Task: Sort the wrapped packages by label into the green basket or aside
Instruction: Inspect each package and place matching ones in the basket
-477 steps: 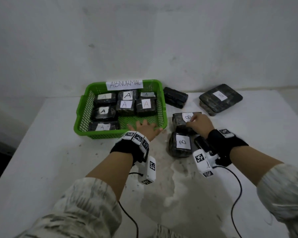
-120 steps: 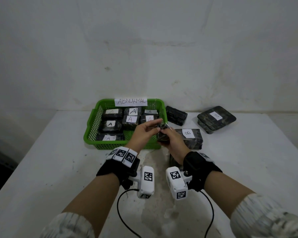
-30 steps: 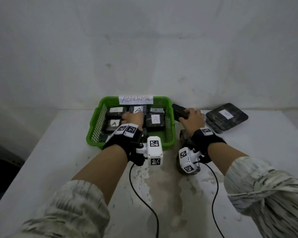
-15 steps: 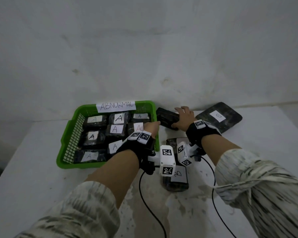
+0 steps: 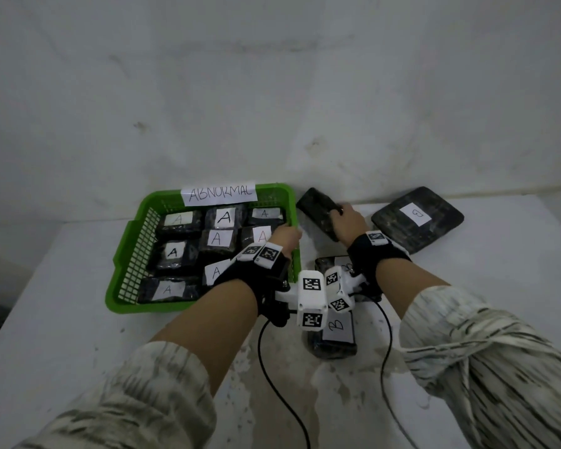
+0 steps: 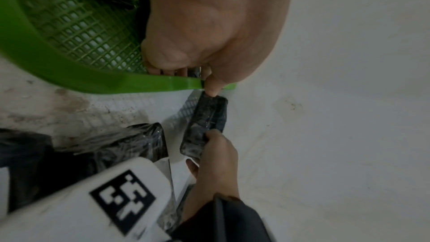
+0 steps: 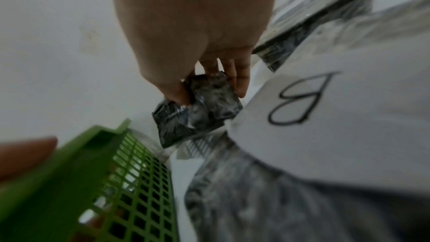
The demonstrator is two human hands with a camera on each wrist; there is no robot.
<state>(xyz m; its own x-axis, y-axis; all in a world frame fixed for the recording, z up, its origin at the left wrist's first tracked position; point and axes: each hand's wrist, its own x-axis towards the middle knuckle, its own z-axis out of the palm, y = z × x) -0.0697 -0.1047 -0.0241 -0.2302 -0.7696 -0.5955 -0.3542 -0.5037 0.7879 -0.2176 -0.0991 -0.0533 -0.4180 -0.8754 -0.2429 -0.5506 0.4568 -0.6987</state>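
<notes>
The green basket, tagged ABNORMAL, holds several dark wrapped packages labelled A. My left hand grips the basket's right rim, thumb outside and the other fingers inside. Just right of the basket, my right hand grips a dark wrapped package by one end and holds it tilted off the table; no label shows on it. In the right wrist view the thumb and fingers pinch this package.
A package labelled B lies near me, partly under the wrist cameras. Another B package sits below my right wrist. A wide flat B package lies at the back right. The wall stands close behind the basket.
My right hand has closed on the unlabelled package and tipped it up off the table. My left hand has shifted from over the basket's packages onto its right rim.
</notes>
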